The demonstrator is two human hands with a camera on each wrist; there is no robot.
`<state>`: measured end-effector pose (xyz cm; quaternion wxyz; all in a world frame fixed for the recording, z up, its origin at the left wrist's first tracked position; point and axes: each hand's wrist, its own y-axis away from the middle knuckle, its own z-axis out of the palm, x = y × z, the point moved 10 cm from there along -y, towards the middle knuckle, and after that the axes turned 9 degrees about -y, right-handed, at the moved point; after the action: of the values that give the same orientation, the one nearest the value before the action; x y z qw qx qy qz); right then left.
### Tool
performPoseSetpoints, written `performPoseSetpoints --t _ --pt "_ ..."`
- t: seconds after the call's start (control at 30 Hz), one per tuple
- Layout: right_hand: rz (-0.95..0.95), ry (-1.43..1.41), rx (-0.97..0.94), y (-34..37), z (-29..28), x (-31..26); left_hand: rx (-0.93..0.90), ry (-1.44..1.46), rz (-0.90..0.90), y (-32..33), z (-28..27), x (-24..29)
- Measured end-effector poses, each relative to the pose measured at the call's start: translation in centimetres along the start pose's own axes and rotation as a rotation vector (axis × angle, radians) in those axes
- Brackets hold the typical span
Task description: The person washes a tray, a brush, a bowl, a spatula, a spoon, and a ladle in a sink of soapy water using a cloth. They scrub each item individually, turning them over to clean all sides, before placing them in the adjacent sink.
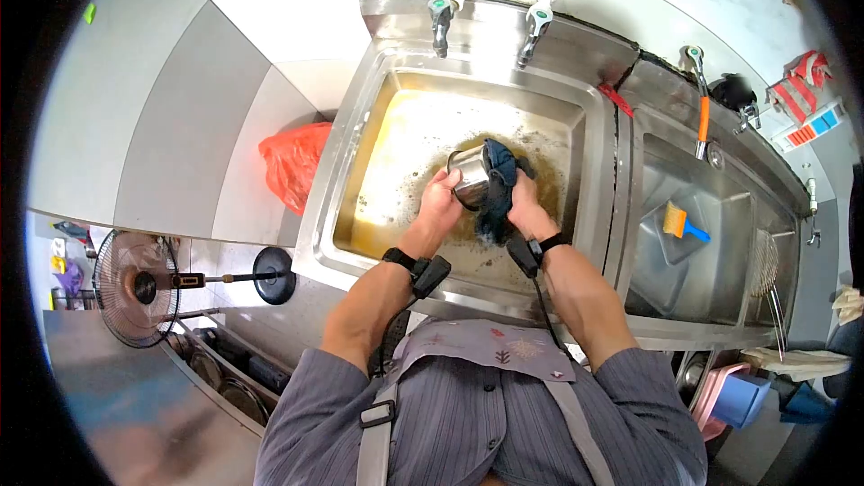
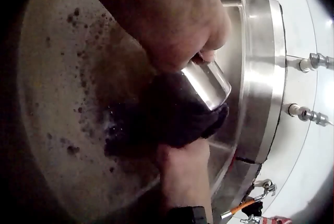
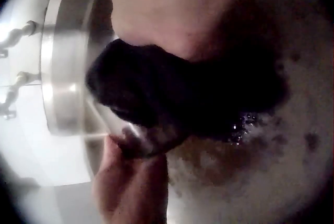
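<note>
In the head view, my left hand [image 1: 439, 203] grips a shiny metal cup [image 1: 470, 176], tilted on its side over the left sink basin [image 1: 346, 148]. My right hand [image 1: 524, 202] holds a wet dark cloth [image 1: 499, 184] against the cup's right end, which the cloth covers. Part of the cloth hangs toward brownish, murky water with dark specks. In the left wrist view, the bare metal side of the cup [image 2: 209, 84] shows beneath my left fingers. The right wrist view has the cloth [image 3: 151, 80] bunched under my right hand, its fingers hidden.
Two taps [image 1: 441, 22] [image 1: 537, 22] stand behind the basin. At right, a second sink [image 1: 648, 207] holds a clear plastic container with an orange-and-blue brush [image 1: 684, 221]. A wire strainer [image 1: 765, 265] leans there. A red plastic bag [image 1: 295, 165] sits left of the basin.
</note>
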<state>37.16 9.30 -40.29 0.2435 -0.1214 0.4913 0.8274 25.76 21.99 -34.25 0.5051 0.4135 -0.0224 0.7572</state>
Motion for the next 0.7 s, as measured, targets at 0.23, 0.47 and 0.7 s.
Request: performPoseSetpoints --t 0.23,0.47,0.7 --pt "-0.133 0.075 0.029 2.7 -0.4 1.9 0.085 -0.016 0.08 0.3 2.2 -1.2" --pt "-0.304 0.419 0.154 10.8 1.5 0.3 0.017 -0.345 -0.054 3.0 5.8 -2.0" --pt "-0.787 0.592 0.1 6.7 -0.5 -1.8 -0.083 -0.134 -0.053 2.1 4.5 -3.9"
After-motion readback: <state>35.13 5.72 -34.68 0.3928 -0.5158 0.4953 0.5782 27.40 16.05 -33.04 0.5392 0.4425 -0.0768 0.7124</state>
